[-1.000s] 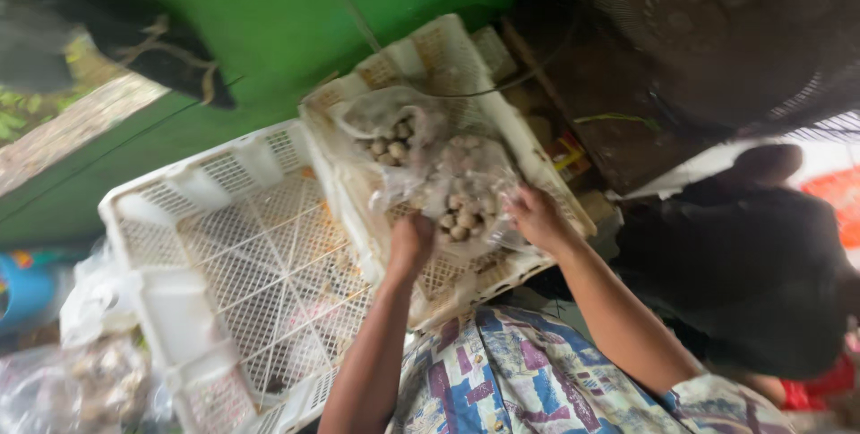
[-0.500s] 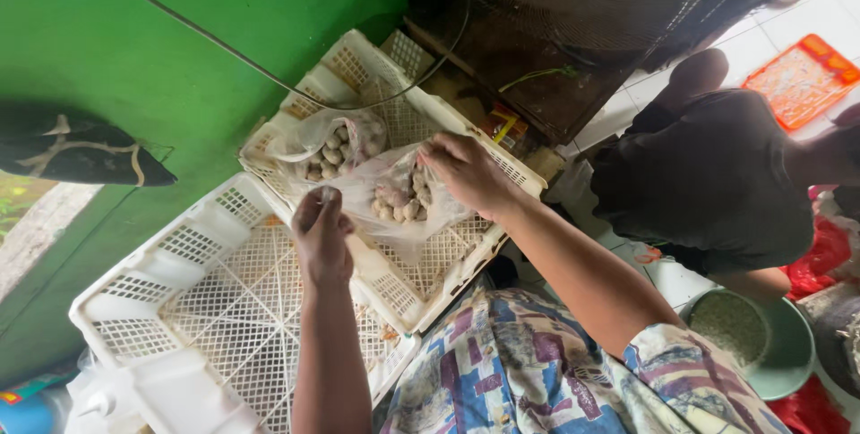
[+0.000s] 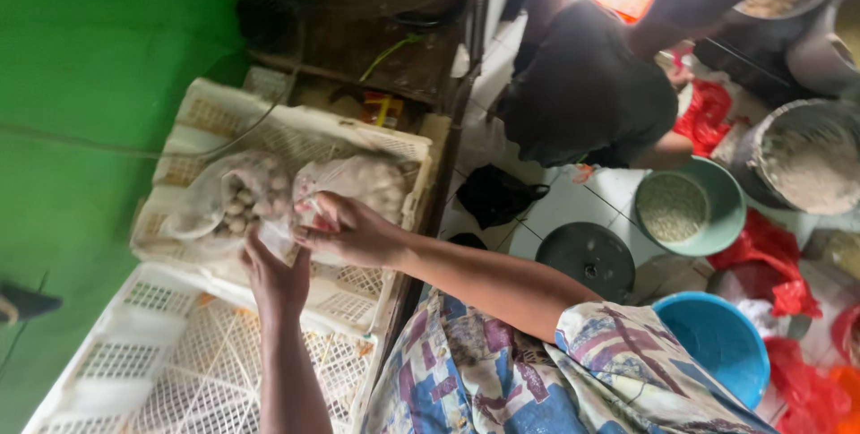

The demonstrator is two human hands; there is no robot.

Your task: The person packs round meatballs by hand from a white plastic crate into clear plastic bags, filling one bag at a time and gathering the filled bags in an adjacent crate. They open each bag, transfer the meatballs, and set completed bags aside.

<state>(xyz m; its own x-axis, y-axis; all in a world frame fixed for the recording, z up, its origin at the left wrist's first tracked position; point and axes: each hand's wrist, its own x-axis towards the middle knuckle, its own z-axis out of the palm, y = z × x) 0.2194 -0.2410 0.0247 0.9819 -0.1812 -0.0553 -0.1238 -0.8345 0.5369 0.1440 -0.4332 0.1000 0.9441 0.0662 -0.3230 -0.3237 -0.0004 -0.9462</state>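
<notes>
Clear plastic, w/ small round pale-brown balls showing through: two bags lie in the upper crate (image 3: 394,152), a white lattice one pushed against the green wall (image 3: 90,85).

L bag (image 3: 235,199) sits just ahead of the L hand (image 3: 276,275), which is raised w/ fingers on the loose film at its near edge; looks like a pinch on the plastic, but fingertips are half hidden, so can't tell how firm.

R bag (image 3: 363,181) lies just beyond the R hand (image 3: 345,232), to that hand's outer side. R hand is clenched on the bunched neck between the two bags, thumb over the gather, so it's grasping the film, not the balls.

Key relation: both bags are straight ahead of the hands, touching each other at the gathered middle. Their shared long axis runs across the crate, roughly wall side to floor side, i.e. crosswise to both forearms. R hand is nearer the R bag and sits on the join; L hand is nearer the L bag, a bit lower.

Around: a second crate (image 3: 161,371), same white lattice, below the L forearm. On the tiled floor to the R, another person (image 3: 582,94) in dark clothes crouches; near them a green bowl (image 3: 726,210), a blue tub (image 3: 717,340), a dark lid (image 3: 587,259) and red bags (image 3: 761,255).
</notes>
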